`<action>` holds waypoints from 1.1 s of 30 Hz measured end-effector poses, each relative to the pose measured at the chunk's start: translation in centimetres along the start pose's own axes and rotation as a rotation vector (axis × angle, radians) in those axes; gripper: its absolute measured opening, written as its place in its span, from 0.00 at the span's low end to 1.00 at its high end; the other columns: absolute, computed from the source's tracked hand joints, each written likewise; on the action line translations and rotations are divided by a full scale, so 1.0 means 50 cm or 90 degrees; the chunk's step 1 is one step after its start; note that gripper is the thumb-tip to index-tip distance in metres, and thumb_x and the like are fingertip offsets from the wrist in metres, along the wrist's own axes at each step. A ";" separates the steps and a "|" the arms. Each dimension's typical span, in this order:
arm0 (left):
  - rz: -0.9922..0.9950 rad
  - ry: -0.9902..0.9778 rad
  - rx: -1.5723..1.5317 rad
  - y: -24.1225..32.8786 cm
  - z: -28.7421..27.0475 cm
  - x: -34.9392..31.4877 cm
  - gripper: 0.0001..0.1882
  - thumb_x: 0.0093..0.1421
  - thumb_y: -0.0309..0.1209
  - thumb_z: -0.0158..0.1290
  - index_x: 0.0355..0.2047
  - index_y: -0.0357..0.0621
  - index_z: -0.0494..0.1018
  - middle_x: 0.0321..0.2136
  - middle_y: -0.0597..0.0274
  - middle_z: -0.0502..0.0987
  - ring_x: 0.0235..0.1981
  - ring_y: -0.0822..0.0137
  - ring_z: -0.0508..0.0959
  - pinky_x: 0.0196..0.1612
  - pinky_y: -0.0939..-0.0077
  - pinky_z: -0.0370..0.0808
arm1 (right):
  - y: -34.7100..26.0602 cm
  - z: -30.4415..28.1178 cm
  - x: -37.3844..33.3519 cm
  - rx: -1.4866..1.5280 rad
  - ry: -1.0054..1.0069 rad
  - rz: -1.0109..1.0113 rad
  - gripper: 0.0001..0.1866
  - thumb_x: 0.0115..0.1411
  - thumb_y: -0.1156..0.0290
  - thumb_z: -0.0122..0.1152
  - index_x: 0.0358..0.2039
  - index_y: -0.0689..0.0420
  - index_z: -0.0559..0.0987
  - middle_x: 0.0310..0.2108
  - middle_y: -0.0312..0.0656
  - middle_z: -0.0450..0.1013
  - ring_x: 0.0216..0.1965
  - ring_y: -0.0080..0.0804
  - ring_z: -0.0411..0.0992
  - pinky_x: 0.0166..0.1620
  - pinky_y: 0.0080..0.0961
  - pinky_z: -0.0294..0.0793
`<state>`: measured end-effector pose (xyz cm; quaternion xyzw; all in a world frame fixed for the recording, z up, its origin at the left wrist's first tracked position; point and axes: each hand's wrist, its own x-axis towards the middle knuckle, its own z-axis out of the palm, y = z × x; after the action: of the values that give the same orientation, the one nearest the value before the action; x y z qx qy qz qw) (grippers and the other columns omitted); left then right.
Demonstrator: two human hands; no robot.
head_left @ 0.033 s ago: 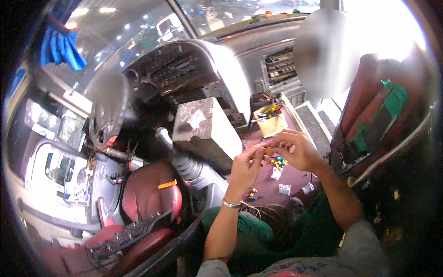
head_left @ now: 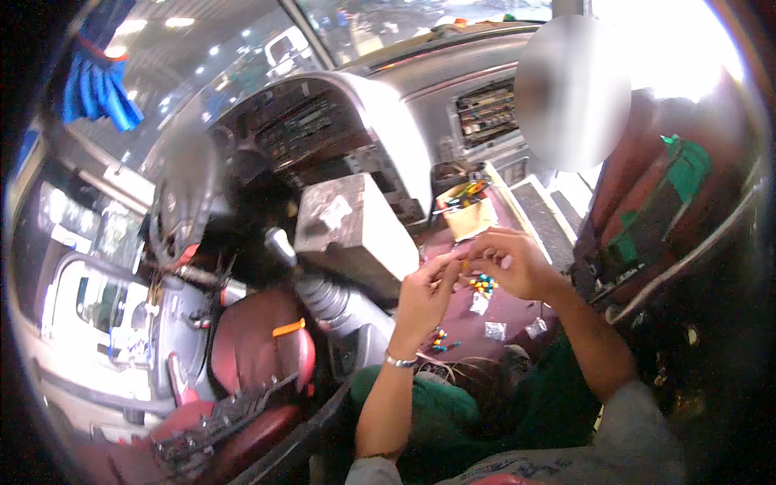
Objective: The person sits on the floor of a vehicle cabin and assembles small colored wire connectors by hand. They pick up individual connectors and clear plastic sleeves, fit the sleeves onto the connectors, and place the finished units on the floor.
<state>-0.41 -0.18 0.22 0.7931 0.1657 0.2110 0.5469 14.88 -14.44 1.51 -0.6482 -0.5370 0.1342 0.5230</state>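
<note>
My left hand (head_left: pixel 427 293) and my right hand (head_left: pixel 517 265) meet fingertip to fingertip above the dark red floor. Pinched between them is a small yellow-orange piece (head_left: pixel 465 264), mostly covered by the fingers, its exact kind too small to make out. Just below my right hand lies a heap of small yellow, green and blue pieces (head_left: pixel 483 284). A smaller scatter of similar coloured pieces (head_left: pixel 441 339) is on the floor to the right of my left wrist. Small clear plastic bags (head_left: pixel 495 331) lie near the heap.
Beyond my hands stands an open yellow carton (head_left: pixel 471 220) with tools. A large grey box (head_left: pixel 335 230) sits left of it, beside the gear lever (head_left: pixel 280 246). Farther left are a steering wheel (head_left: pixel 187 202) and a red seat (head_left: pixel 260 339) bearing an orange strip (head_left: pixel 288 327).
The whole view has shifted slightly. My fingers have closed in more, so less of the yellow-orange piece shows.
</note>
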 end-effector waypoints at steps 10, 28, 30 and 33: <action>0.049 -0.018 -0.025 0.014 -0.022 -0.001 0.13 0.71 0.27 0.58 0.50 0.30 0.78 0.39 0.53 0.86 0.36 0.70 0.85 0.40 0.78 0.82 | -0.017 -0.017 -0.007 0.032 -0.049 -0.005 0.08 0.66 0.72 0.66 0.44 0.60 0.80 0.39 0.42 0.79 0.40 0.31 0.80 0.41 0.29 0.79; 0.037 -0.017 -0.037 0.020 -0.012 -0.009 0.11 0.69 0.30 0.60 0.47 0.35 0.79 0.38 0.54 0.87 0.36 0.67 0.87 0.42 0.71 0.83 | -0.005 -0.018 -0.011 0.028 -0.069 0.017 0.08 0.65 0.76 0.69 0.44 0.59 0.80 0.35 0.40 0.79 0.38 0.25 0.78 0.42 0.27 0.78; 0.036 -0.013 0.010 0.027 -0.021 -0.012 0.13 0.69 0.32 0.60 0.48 0.36 0.79 0.39 0.54 0.87 0.38 0.66 0.87 0.44 0.70 0.83 | 0.025 0.003 -0.014 0.119 -0.074 0.070 0.08 0.66 0.79 0.65 0.45 0.60 0.79 0.37 0.40 0.79 0.41 0.26 0.80 0.45 0.28 0.80; 0.114 0.004 0.084 0.008 -0.025 -0.006 0.14 0.70 0.34 0.60 0.49 0.36 0.79 0.39 0.54 0.87 0.38 0.68 0.87 0.42 0.75 0.83 | 0.003 -0.002 -0.003 0.028 -0.059 0.004 0.10 0.66 0.74 0.67 0.46 0.61 0.78 0.37 0.43 0.80 0.40 0.29 0.81 0.43 0.28 0.81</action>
<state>-1.30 0.51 0.95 0.8383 0.1093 0.2501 0.4720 15.00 -14.61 1.38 -0.6311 -0.5557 0.1778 0.5112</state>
